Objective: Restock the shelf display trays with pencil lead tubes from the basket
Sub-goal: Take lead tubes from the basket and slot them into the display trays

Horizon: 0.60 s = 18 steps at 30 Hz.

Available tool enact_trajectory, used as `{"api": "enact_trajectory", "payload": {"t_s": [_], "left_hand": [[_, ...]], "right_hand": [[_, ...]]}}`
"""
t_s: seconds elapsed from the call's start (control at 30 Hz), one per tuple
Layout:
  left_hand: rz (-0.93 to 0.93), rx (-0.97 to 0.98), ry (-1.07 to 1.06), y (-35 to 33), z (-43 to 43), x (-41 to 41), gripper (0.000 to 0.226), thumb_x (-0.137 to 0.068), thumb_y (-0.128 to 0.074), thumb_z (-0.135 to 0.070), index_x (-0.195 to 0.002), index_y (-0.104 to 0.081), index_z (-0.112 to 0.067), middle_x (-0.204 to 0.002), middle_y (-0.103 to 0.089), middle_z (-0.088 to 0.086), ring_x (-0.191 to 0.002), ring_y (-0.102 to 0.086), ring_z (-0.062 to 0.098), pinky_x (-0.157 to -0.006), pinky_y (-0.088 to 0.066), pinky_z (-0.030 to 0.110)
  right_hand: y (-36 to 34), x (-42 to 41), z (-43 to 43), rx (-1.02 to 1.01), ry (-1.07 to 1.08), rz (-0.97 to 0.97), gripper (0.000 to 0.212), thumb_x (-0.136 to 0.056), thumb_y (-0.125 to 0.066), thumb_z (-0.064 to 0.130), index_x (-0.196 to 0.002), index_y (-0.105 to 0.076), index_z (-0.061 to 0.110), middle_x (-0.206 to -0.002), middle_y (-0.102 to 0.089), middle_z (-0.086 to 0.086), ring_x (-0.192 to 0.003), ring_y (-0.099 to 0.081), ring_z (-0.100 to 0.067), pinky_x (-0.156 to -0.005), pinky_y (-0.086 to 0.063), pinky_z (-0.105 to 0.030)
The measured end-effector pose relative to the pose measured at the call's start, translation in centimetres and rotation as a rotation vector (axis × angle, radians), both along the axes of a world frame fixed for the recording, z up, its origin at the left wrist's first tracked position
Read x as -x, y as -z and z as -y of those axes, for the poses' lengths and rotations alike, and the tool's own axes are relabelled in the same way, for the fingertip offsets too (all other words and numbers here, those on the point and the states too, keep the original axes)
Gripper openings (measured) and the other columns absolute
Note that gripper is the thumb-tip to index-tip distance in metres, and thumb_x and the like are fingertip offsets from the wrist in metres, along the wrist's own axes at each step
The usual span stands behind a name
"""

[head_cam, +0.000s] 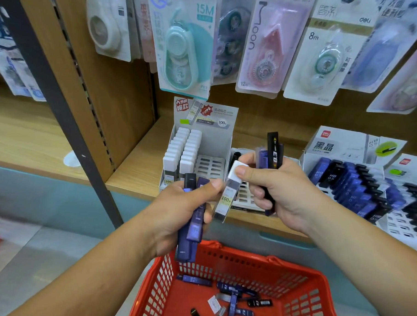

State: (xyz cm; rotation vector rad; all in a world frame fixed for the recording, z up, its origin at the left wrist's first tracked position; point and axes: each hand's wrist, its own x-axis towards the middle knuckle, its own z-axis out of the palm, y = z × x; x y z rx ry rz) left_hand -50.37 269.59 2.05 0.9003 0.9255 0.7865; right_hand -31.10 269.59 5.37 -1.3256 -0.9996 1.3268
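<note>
While my right hand (280,189) pinches the white-capped tube (230,192) between thumb and forefinger, its other fingers curl round a black tube (273,148) and at least two purple ones behind it. My left hand (183,211) grips a bundle of purple tubes (192,228), thumb pressed across them, above the basket (293,264). The white-capped tube hangs tilted between my two hands, in front of the shelf (135,171) edge, not yet in any tray.

I judge the step to be seating this tube in the white tray (223,139), where its kind stands. To do it well, I should turn it upright, cap on top, aim for an empty slot (210,166) just beside the filled rows, and release only once its base sits in the hole. The spare tubes in that hand could knock the standing ones, so I should tuck them back.

Counting: one white-capped tube in hand; two filled rows in the white tray, roughly seven or eight each, too tightly packed to count surely; about three purple tubes in my left hand; about eight loose tubes in the basket; four trays in view on the shelf.
</note>
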Motion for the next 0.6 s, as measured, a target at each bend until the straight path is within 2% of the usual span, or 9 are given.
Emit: {"api": "enact_trajectory", "payload": {"t_s": [0.13, 0.23, 0.3, 0.37, 0.47, 0.57, 0.6], "left_hand": [[-0.19, -0.115, -0.013, 0.4, -0.1, 0.1, 0.025, -0.087, -0.082, -0.014, -0.106, -0.071, -0.003, -0.064, -0.06, 0.003, -0.052, -0.055, 0.016, -0.051, -0.048, 0.025], [-0.203, -0.143, -0.033, 0.3, -0.5, 0.4, 0.019, -0.088, -0.081, -0.014, -0.104, -0.072, -0.007, -0.064, -0.063, 0.001, -0.053, -0.056, 0.016, -0.052, -0.048, 0.026], [-0.209, -0.182, -0.075, 0.0, -0.8, 0.8, 0.013, -0.091, -0.078, -0.017, -0.1, -0.073, -0.009, -0.07, -0.068, 0.002, -0.055, -0.058, 0.016, -0.054, -0.05, 0.027], [-0.216, -0.195, -0.178, 0.1, -1.2, 1.1, 0.016, -0.095, -0.075, -0.024, -0.1, -0.071, -0.009, -0.078, -0.073, 0.006, -0.056, -0.061, 0.016, -0.053, -0.051, 0.027], [-0.144, -0.111, -0.318, 0.6, -1.9, 1.2, 0.029, -0.1, -0.068, -0.033, -0.112, -0.065, -0.007, -0.075, -0.068, 0.01, -0.056, -0.061, 0.02, -0.053, -0.052, 0.03], [-0.053, -0.046, -0.323, 0.5, -2.1, 1.1, 0.032, -0.102, -0.064, -0.037, -0.115, -0.061, -0.009, -0.069, -0.064, 0.011, -0.054, -0.06, 0.023, -0.053, -0.053, 0.032], [-0.039, -0.037, -0.314, 0.5, -2.2, 1.1, 0.032, -0.101, -0.064, -0.038, -0.115, -0.06, -0.009, -0.069, -0.064, 0.011, -0.054, -0.06, 0.023, -0.052, -0.053, 0.032]], "right_hand": [[0.3, 0.3, 0.0, 0.005, 0.051, 0.016, 0.017, -0.088, -0.078, 0.007, -0.104, -0.07, 0.007, -0.058, -0.051, -0.003, -0.045, -0.038, -0.013, -0.041, -0.024, -0.023], [-0.4, 0.3, -0.3, 0.01, 0.03, 0.236, 0.013, -0.091, -0.079, 0.017, -0.103, -0.073, 0.015, -0.053, -0.05, -0.003, -0.04, -0.039, -0.013, -0.04, -0.029, -0.023], [-1.3, 0.3, -0.9, -0.042, 0.029, 0.374, 0.01, -0.089, -0.081, 0.019, -0.098, -0.075, 0.019, -0.052, -0.054, 0.002, -0.044, -0.045, -0.013, -0.04, -0.034, -0.024], [-2.1, 0.3, -2.1, -0.111, 0.088, 0.427, 0.011, -0.087, -0.082, 0.019, -0.095, -0.075, 0.021, -0.059, -0.06, 0.003, -0.049, -0.05, -0.013, -0.042, -0.039, -0.023], [-2.6, 0.9, -5.0, -0.248, 0.191, 0.494, 0.014, -0.083, -0.086, 0.022, -0.091, -0.074, 0.023, -0.071, -0.067, 0.006, -0.057, -0.057, -0.012, -0.056, -0.046, -0.028], [-2.2, 2.0, -7.9, -0.322, 0.165, 0.602, 0.015, -0.083, -0.085, 0.021, -0.087, -0.071, 0.023, -0.084, -0.07, 0.004, -0.077, -0.065, -0.017, -0.074, -0.054, -0.036], [-1.9, 2.3, -8.8, -0.326, 0.147, 0.639, 0.015, -0.084, -0.084, 0.02, -0.085, -0.069, 0.024, -0.087, -0.07, 0.004, -0.082, -0.067, -0.02, -0.078, -0.055, -0.034]]}}
